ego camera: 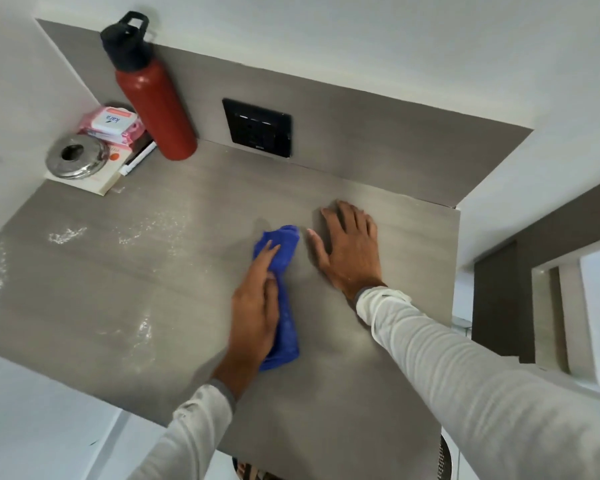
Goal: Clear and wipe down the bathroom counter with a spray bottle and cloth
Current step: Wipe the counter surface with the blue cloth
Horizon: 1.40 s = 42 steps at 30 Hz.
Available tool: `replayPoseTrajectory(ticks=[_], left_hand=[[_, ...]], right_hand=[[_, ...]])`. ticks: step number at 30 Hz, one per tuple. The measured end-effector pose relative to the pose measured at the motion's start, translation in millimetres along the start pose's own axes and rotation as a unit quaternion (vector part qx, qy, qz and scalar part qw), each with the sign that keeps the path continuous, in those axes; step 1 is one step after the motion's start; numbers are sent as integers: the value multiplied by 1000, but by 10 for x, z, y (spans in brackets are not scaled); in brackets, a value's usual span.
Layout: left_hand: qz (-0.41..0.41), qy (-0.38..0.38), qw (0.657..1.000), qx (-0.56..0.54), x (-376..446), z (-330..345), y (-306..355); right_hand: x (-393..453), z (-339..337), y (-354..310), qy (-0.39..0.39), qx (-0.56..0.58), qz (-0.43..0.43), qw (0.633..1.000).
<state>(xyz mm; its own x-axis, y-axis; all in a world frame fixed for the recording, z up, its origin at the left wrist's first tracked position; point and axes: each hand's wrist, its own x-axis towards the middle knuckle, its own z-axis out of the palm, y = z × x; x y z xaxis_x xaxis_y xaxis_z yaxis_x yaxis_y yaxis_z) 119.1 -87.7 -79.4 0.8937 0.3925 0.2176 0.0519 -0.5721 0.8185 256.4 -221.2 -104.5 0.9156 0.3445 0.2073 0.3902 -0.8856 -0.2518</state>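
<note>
A blue cloth (281, 251) lies bunched on the grey counter (125, 278), near its middle. My left hand (255, 306) presses down on the cloth and grips it, fingers pointing toward the wall. My right hand (349, 249) rests flat on the bare counter just right of the cloth, fingers spread, holding nothing. Wet streaks and droplets shine on the left half of the counter. No spray bottle is in view.
A red bottle with a black cap (149, 95) stands at the back left. Beside it sit a pink wipes pack (113, 124), a round steel container (75, 155) and a cream box (103, 181). A black socket plate (257, 128) is on the backsplash. The counter's right edge (454, 271) drops off.
</note>
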Motion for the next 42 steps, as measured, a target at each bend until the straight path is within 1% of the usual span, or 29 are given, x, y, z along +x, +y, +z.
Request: replayPoseTrajectory(ticks=[2,3,4,5,6,7,8,9,10,11,12,13,16,20,22,24,26,28,30,33,42], left_hand=[[74,-65,995,-1,-5,302,200],[124,-96,987,25,-18,456,269],[172,-119,976,60,-37,584,309],[207,-135,965,92,-52,666,314],[234,-144,954,117,-58,685,285],[260,-151,944,136,-57,663,234],[280,-162,934,153,-52,609,167],[296,-176,924,165,-43,539,94],[309,-190,915,175,-30,466,30],[320,-201,908,180,-13,398,-17],[330,-209,902,184,10,338,-46],[341,-213,896,188,34,283,-69],[363,-226,880,206,166,76,-148],[348,-272,863,245,565,-266,-366],[339,-283,854,276,840,-388,-493],[318,-262,858,306,1136,-441,-597],[277,-219,876,329,1425,-419,-667],[203,-166,900,349,1635,-352,-704],[137,-125,913,364,1715,-267,-736],[80,-116,918,371,1715,-253,-803],[75,-163,910,373,2193,-257,-915]], right_hand=[[35,-6,86,-72,-18,-21,997],[-29,21,67,-102,-16,11,995],[-208,77,-82,-116,63,107,985],[-439,155,-244,-144,162,178,960],[-575,154,-308,-169,236,201,935],[-575,223,-213,-152,219,200,943],[-499,222,-141,-167,156,192,954],[-276,145,-113,-190,116,179,958],[-93,72,-144,-120,-20,107,987],[-5,34,39,-114,-76,28,990],[55,38,119,-131,-73,-12,989],[89,34,129,-130,-82,-13,988],[38,56,24,-125,-60,-8,990],[35,-34,32,-57,-13,18,998],[-15,-17,-22,-46,-8,11,999],[-13,5,-21,-41,2,17,999],[-2,13,15,-26,3,20,999],[-7,32,3,-17,-1,22,1000],[-1,40,-3,-16,-11,15,1000],[-7,34,-3,-22,-21,19,999],[-42,20,-61,-17,-25,19,999]])
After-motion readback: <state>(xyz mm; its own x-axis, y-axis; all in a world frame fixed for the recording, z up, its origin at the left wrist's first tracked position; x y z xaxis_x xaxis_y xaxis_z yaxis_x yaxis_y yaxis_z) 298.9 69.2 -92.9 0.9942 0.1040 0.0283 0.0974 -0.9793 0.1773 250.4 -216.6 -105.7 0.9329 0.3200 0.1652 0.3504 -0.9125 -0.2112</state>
